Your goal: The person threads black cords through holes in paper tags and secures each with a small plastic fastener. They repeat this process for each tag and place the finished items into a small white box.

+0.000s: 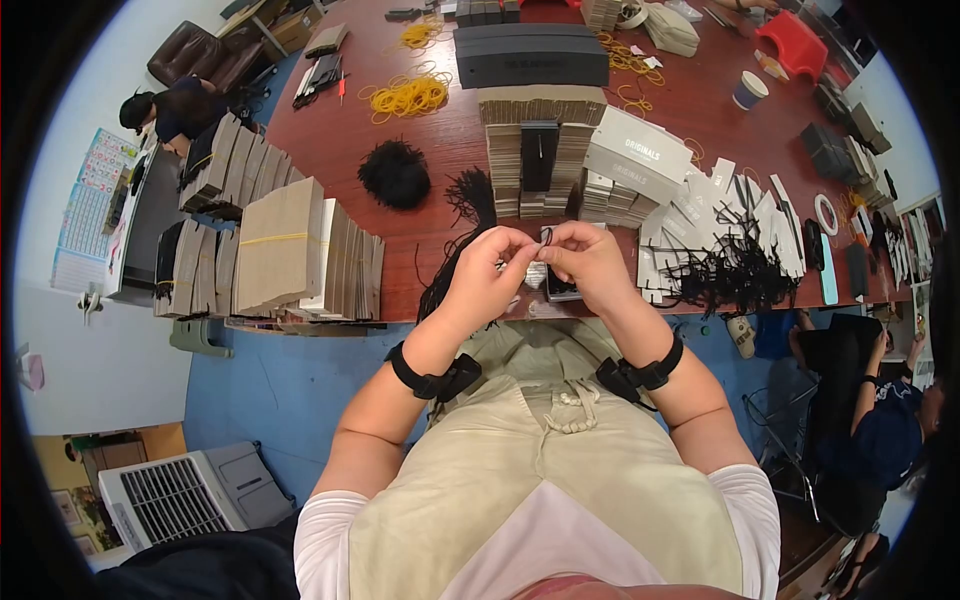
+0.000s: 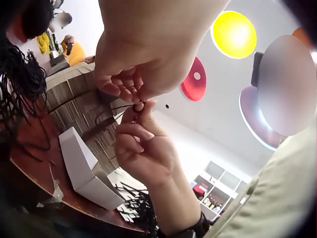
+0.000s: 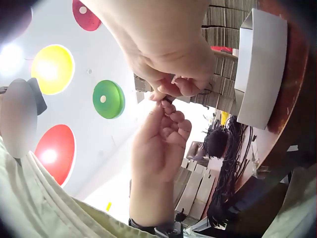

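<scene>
Close to the table's front edge, my left hand (image 1: pixel 487 268) and right hand (image 1: pixel 592 264) meet, thumbs and index fingers together. Both pinch a thin black cord (image 2: pixel 120 107), its loose part curving out beside the fingertips in the left wrist view. The pinched spot itself is mostly covered by the fingers. Below the hands, by the edge, stands a small white box (image 2: pixel 81 166). To the left of my left hand hangs a bundle of long black cords (image 1: pixel 470 200). Right of my right hand lies a heap of short black cords (image 1: pixel 735 265) over white tags (image 1: pixel 655 265).
Stacked grey cardboard pieces (image 1: pixel 500 150) rise straight ahead, with white ORIGINALS boxes (image 1: pixel 640 145) beside them. More banded cardboard stacks (image 1: pixel 280 250) line the left. A black cord ball (image 1: pixel 395 174), yellow rubber bands (image 1: pixel 408 96), a paper cup (image 1: pixel 750 90) and a phone (image 1: pixel 828 270) lie about.
</scene>
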Motion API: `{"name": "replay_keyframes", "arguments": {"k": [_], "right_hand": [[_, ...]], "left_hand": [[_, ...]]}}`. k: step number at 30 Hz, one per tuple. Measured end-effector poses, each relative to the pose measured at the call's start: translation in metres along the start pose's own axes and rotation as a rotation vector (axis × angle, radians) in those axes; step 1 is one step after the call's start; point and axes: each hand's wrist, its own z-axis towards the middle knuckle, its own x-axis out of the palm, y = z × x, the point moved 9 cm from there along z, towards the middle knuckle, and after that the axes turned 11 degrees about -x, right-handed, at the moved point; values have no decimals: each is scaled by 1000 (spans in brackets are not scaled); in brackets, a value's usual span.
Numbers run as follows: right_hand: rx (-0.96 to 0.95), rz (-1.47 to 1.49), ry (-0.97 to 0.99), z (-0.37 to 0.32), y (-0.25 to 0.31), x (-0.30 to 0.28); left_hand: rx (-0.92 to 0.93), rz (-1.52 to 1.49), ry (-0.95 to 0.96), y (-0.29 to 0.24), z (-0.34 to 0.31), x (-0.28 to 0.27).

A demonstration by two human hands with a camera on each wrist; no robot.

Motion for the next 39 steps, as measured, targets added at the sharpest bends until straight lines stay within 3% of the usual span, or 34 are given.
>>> {"name": "replay_keyframes", "arguments": {"k": [2, 6, 11, 14, 17, 21, 26, 30, 31, 32, 35, 38, 39], "right_hand": [[20, 58, -28, -1, -2, 0], [137, 225, -48, -3, -7, 1], [200, 188, -19, -2, -12, -4], [185, 230, -22, 0, -11, -5], [170, 245, -14, 2, -11, -6], [150, 255, 5, 2, -9, -6], [-155, -26, 3, 4, 6, -7], [-427, -524, -47, -8, 44, 5], [-574, -659, -28, -11, 54, 10], [-571, -598, -43, -11, 52, 9], [-519, -405, -59, -10, 46, 6], [-430, -261, -23, -5, 42, 4], [-433, -258, -13, -5, 42, 4]], "left_hand": [[150, 211, -90, -24, -6, -3], [234, 268, -122, -28, -6, -2], [468, 536, -183, -52, -16, 3], [499, 471, -157, -46, -17, 3], [231, 219, -149, -31, -9, -5], [64, 154, -35, -8, -3, -3], [-184, -175, -42, 28, 1, -3], [102, 82, -93, -17, -6, -3], [190, 128, -108, -28, -7, -2], [277, 174, -123, -37, -9, -1], [48, 9, -35, -16, -5, -1], [-241, -534, 133, 16, 3, 6], [-248, -552, 219, 18, 4, 11]]}}
